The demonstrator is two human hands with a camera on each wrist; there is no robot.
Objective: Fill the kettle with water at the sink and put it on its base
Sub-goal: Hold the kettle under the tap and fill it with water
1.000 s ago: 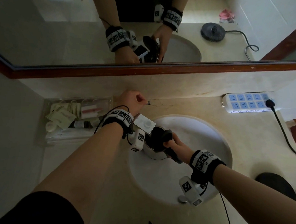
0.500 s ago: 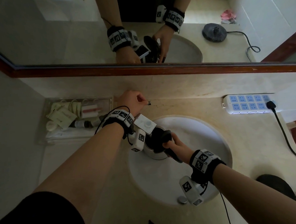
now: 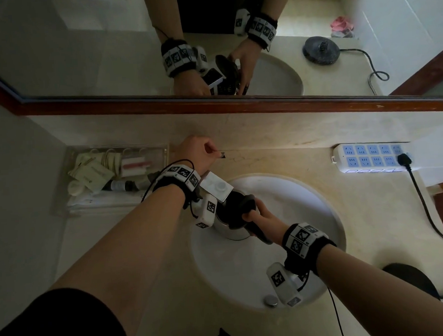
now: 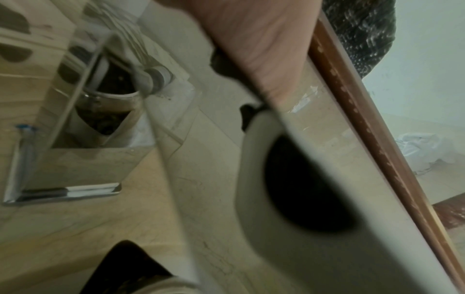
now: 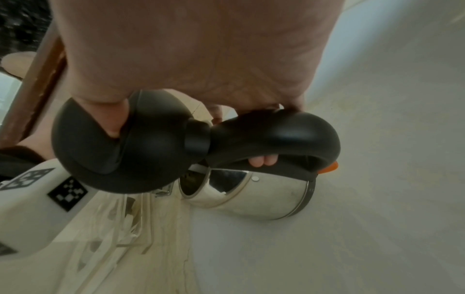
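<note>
A steel kettle (image 3: 230, 229) with a black handle (image 5: 276, 135) stands low in the white sink (image 3: 307, 214), under the tap spout (image 3: 215, 187). Its black lid (image 5: 113, 155) is swung open. My right hand (image 3: 256, 214) grips the handle, with the thumb resting on the open lid. My left hand (image 3: 196, 151) is curled in a fist round the tap lever at the back wall; a dark tip of the lever sticks out to the right. I cannot make out any water stream. The black round kettle base (image 3: 411, 278) lies on the counter at the near right.
A white and blue power strip (image 3: 371, 158) with a black plug (image 3: 403, 159) lies at the back right, its cable running down to the base. A clear tray (image 3: 69, 175) of toiletries stands at the back left. A mirror hangs above the counter. The drain plug (image 3: 270, 300) sits near the sink's front.
</note>
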